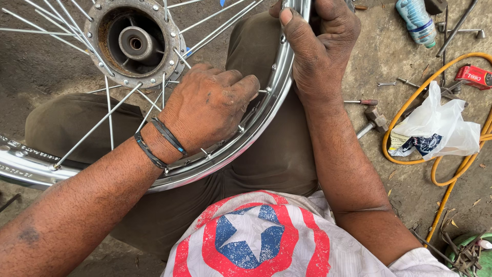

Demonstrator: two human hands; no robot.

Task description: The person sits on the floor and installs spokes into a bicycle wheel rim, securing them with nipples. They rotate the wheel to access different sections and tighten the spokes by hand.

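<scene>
A spoked motorcycle wheel lies across my lap, its chrome rim (pixel 266 110) curving from lower left to the top. The grey hub (pixel 134 42) sits at the upper left with thin spokes (pixel 97 125) fanning out. My left hand (pixel 207 105), with dark bands on the wrist, rests inside the rim with fingers curled over the spoke ends and nipples; whether a tool is under it is hidden. My right hand (pixel 320 43) is shut on the rim's upper edge, thumb along the inner side.
On the concrete floor to the right lie a white plastic bag (pixel 441 128), a yellow hose (pixel 410 110), a hammer (pixel 373 122), a screwdriver (pixel 361 102), a small red box (pixel 474 76) and a plastic bottle (pixel 417 19). Green wire-covered item (pixel 469 254) at lower right.
</scene>
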